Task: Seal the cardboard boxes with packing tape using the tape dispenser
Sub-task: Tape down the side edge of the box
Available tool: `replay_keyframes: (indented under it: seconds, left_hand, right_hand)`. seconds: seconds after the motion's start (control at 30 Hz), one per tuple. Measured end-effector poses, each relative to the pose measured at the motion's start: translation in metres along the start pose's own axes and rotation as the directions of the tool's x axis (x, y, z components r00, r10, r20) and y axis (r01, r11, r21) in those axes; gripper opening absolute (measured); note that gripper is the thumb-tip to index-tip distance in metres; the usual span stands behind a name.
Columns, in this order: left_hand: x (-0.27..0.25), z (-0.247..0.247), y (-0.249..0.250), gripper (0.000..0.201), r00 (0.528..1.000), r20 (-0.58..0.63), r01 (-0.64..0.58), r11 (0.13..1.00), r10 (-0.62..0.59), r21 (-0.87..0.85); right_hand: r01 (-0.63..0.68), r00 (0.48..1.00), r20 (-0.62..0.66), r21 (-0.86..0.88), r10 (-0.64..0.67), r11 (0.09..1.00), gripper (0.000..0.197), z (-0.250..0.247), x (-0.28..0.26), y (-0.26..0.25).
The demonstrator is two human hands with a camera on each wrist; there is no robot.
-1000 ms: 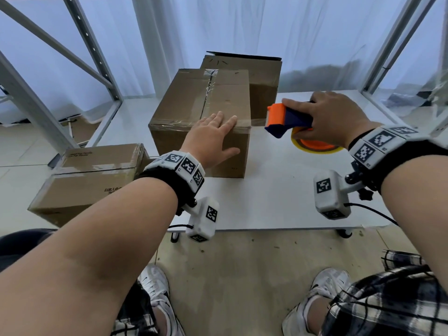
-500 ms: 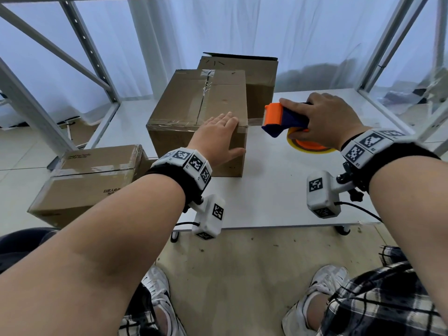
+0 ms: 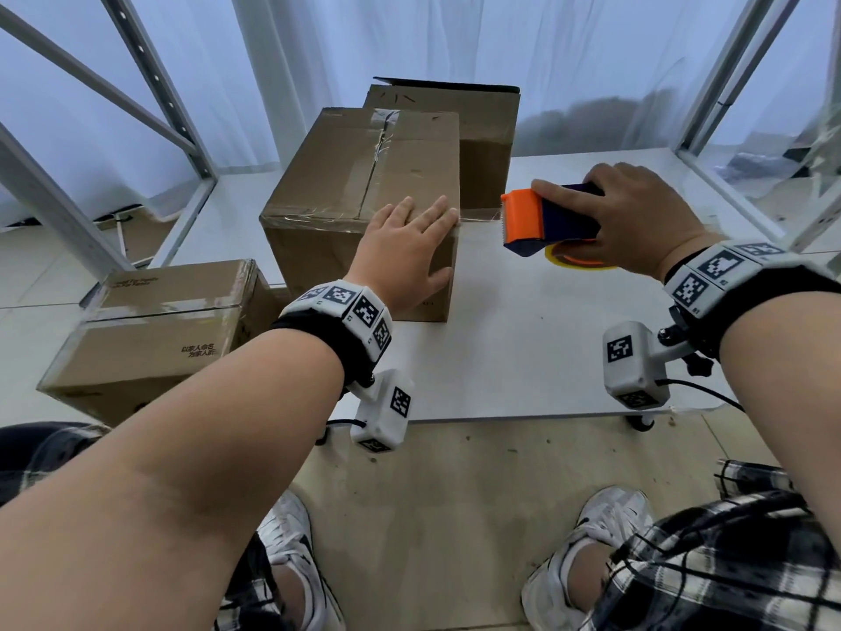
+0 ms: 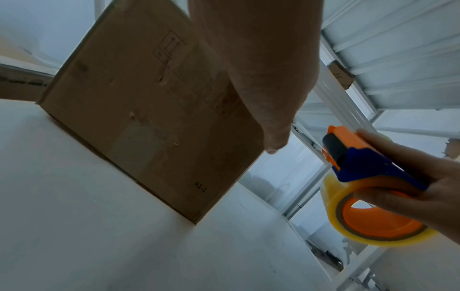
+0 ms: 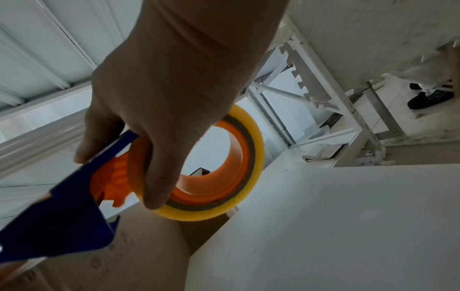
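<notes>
Taping the front box, tape drawn out to the right.

Nearest me, my left hand (image 3: 405, 255) lies flat with straight fingers on the near right top corner of the front cardboard box (image 3: 359, 184), thumb down its near face (marked "A1-1" in the left wrist view). My right hand (image 3: 632, 220) is curled round the orange and blue tape dispenser (image 3: 541, 218), held above the white table (image 3: 523, 348) just right of that box; a strip of clear tape (image 3: 478, 216) spans from the box's corner to the dispenser's orange mouth. A 2nd box (image 3: 482, 129) stands behind the 1st, top flap raised. A 3rd box (image 3: 154, 330) sits left, off the table.
</notes>
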State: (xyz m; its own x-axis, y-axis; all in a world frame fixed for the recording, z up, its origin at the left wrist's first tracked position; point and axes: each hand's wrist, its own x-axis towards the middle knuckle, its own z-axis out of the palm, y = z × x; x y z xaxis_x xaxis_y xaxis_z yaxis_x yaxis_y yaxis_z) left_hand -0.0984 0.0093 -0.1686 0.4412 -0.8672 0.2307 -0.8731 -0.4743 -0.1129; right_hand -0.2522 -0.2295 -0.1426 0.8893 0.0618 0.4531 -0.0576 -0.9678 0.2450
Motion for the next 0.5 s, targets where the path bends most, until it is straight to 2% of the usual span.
replay_keyframes:
  seconds: [0.13, 0.3, 0.5]
  left_hand:
    - [0.003, -0.001, 0.005, 0.064, 1.000, -0.027, 0.009, 1.000, -0.009, -0.005]
    - [0.006, 0.001, -0.001, 0.056, 0.995, -0.091, -0.038, 0.998, 0.033, -0.047]
    - [0.010, 0.005, -0.009, 0.044, 0.993, -0.120, -0.028, 0.996, 0.018, -0.084]
  right_hand:
    - [-0.018, 1.000, 0.026, 0.048, 0.017, 0.999, 0.078, 0.003, -0.004, 0.000]
    - [-0.024, 1.000, 0.018, 0.052, 0.023, 0.998, 0.077, 0.004, -0.003, 0.001]
    - [-0.104, 0.994, -0.024, 0.095, 0.107, 0.990, 0.070, 0.013, -0.013, -0.011]
